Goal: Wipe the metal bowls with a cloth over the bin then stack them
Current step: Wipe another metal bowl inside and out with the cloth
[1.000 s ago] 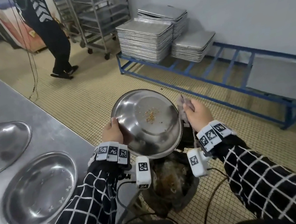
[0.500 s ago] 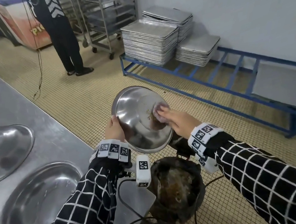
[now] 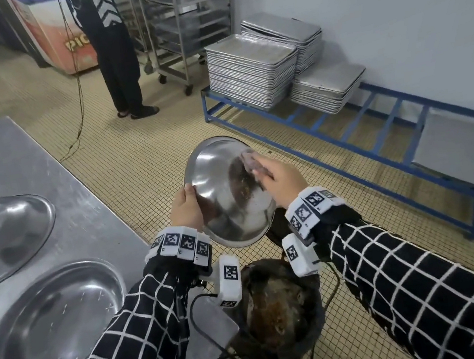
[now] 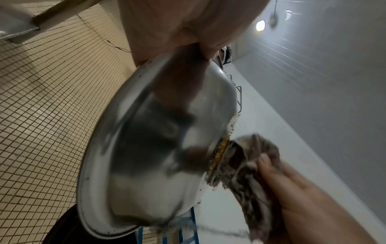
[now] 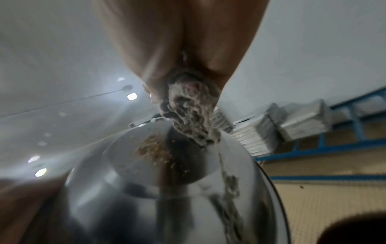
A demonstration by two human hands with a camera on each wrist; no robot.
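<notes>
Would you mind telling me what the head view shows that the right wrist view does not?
Only the head view shows the bin below the held bowl, two more bowls on the steel table, and the left hand gripping the rim. Only the right wrist view shows crumbs clearly. Both show the right hand pressing the cloth into the bowl.

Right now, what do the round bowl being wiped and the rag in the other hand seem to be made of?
The round shiny bowl looks like polished stainless steel: it mirrors the lights and the left hand holding its rim. The crumpled grey rag in the right hand looks like soft woven cloth, soiled and possibly damp; its exact fibre is unclear.
</notes>
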